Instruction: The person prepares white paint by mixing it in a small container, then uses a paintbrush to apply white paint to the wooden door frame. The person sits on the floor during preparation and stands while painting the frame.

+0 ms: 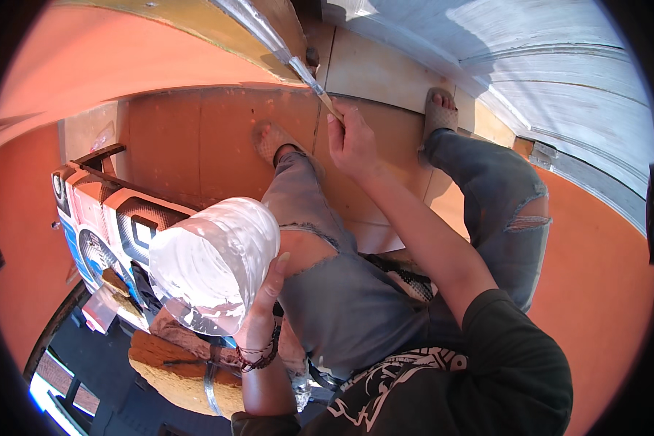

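My right hand (352, 142) grips a thin paintbrush (322, 94) by its wooden handle. The brush's upper end is against or very near a white-streaked edge (254, 25) of a yellow and orange upright panel (123, 43); contact is hard to tell. My left hand (264, 298) holds a cut-off clear plastic container (203, 258) with white paint inside and smeared on it, tilted above my left thigh. Its fingers are partly hidden behind the container.
A white-painted door or panel (545, 80) stands at the upper right. Tiled floor (189, 145) lies around my sandalled feet. At my left are a printed box-like object (98, 211) in orange, white and blue, a chunk of brownish material (163, 370) and dark items below.
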Demonstrator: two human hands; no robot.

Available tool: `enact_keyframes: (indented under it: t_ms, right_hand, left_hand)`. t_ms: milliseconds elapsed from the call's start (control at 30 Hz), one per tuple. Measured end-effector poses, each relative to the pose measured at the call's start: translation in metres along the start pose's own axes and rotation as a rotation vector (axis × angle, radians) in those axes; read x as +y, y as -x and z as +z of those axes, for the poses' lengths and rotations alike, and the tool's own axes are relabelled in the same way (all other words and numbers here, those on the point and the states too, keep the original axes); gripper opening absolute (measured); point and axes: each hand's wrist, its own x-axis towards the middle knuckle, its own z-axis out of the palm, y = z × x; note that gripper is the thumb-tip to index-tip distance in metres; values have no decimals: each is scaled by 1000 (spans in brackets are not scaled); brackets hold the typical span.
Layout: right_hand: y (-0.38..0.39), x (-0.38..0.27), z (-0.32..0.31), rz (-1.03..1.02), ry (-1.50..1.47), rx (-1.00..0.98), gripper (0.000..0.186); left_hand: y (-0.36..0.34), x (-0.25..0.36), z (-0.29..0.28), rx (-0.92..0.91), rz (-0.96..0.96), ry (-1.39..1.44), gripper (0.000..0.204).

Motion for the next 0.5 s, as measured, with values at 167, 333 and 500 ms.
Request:
enact_keyframes:
  t_ms: [167, 333, 500]
  right_hand:
    - [-21, -7, 8, -16, -27, 8, 23]
    - [20, 17, -8, 262, 149, -180, 27]
    - [-11, -12, -33, 192, 193, -219, 21]
  left_hand:
    - [0, -2, -1, -12, 10, -12, 80]
    - [-1, -1, -3, -48, 27, -39, 82]
    - [-4, -8, -9, -34, 239, -136, 81]
